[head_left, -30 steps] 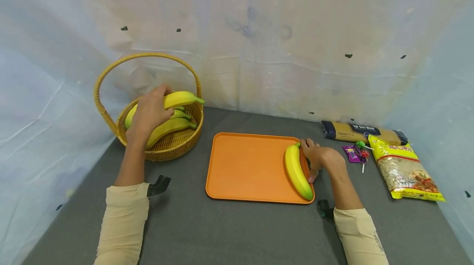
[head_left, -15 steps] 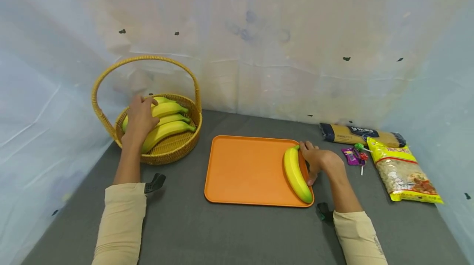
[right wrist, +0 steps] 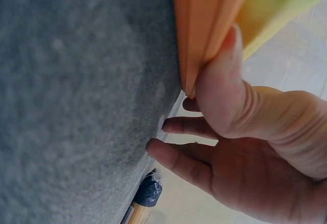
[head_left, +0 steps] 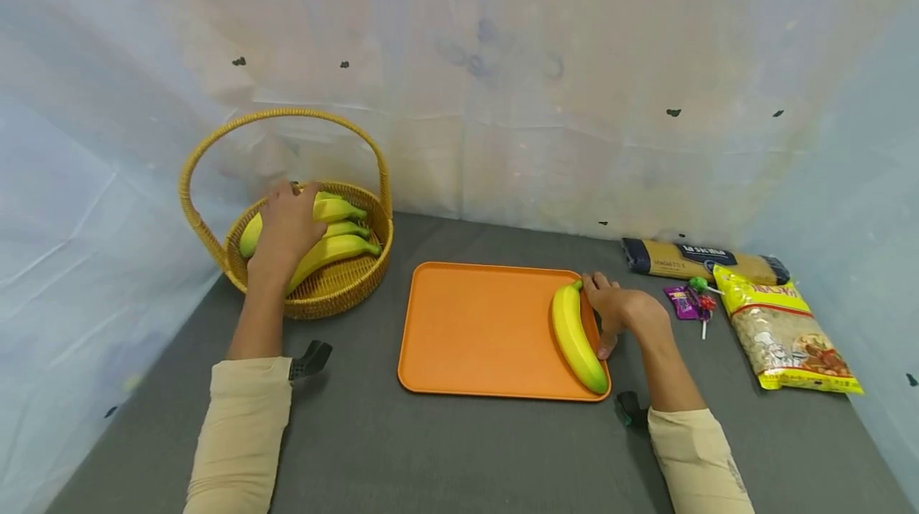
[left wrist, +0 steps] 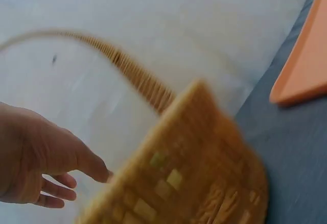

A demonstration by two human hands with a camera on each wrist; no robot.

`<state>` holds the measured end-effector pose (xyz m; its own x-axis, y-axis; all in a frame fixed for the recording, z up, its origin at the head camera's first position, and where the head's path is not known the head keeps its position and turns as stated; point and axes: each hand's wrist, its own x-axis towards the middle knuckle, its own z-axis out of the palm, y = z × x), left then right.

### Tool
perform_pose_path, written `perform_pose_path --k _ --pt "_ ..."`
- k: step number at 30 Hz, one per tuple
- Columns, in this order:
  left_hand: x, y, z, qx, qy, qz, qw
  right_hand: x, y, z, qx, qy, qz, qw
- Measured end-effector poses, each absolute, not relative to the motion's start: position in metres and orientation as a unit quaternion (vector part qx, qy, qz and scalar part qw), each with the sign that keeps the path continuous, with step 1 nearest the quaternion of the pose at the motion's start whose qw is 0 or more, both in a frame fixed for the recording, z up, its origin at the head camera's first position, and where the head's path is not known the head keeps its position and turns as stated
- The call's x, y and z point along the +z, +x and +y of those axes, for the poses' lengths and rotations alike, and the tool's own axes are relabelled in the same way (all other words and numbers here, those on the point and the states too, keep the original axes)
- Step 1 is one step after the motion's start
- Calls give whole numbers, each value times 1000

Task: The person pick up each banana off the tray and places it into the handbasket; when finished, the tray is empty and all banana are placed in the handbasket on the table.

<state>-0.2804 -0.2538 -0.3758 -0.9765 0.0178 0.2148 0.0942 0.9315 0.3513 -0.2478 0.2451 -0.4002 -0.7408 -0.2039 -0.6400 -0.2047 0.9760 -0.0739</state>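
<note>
A second ago the left hand [head_left: 287, 227] held a banana lifted above the basket [head_left: 337, 290]; now that banana lies back among the bananas [head_left: 337, 247] in the basket at ten o'clock on the worktop [head_left: 445, 450], and the hand rests over the pile, fingers loosely spread, gripping nothing that shows. The right hand [head_left: 621, 310] has not moved: relaxed, it touches the single banana [head_left: 574, 334] lying along the three o'clock edge of the orange tray [head_left: 481, 322]. So the pick-up looks undone.
</note>
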Motion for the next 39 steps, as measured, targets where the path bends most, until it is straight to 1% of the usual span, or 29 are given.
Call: perform_pose_path --k 5,6,8,9,11,14,17,20,23,25,29,36,39 --pt "-368 -272 -202 -195 -102 -949 226 -400 -246 244 6 -112 934 338" --pt "-367 -269 -190 -193 -116 -945 239 -401 -245 244 7 -113 934 338" --pt "-366 -263 -161 -207 -148 -938 236 -401 -244 244 7 -112 934 340" --pt "-366 -259 -146 -216 -167 -936 219 -400 -244 245 7 -111 934 340" --pt "-371 -251 -115 -234 -221 -931 170 -400 -244 246 8 -110 934 339" --pt "-387 -238 -73 -246 -339 -905 74 -400 -245 247 12 -114 935 335" --pt "-406 -225 -40 -203 -451 -869 -4 -402 -247 245 21 -121 934 336" --pt "-423 -213 -15 -142 -512 -845 -58 -404 -248 244 30 -117 934 337" --pt "-438 -204 -1 -94 -533 -837 -85 -406 -247 243 33 -114 936 332" --pt "-445 -200 3 -77 -538 -835 -90 -406 -245 242 33 -116 937 329" --pt "-450 -196 4 -66 -530 -843 -63 -406 -244 241 30 -120 936 328" --pt "-448 -195 4 -103 -469 -876 -41 -403 -247 241 36 -124 937 326" --pt "-448 -197 3 -123 -444 -887 -23 -403 -247 242 30 -123 936 327"
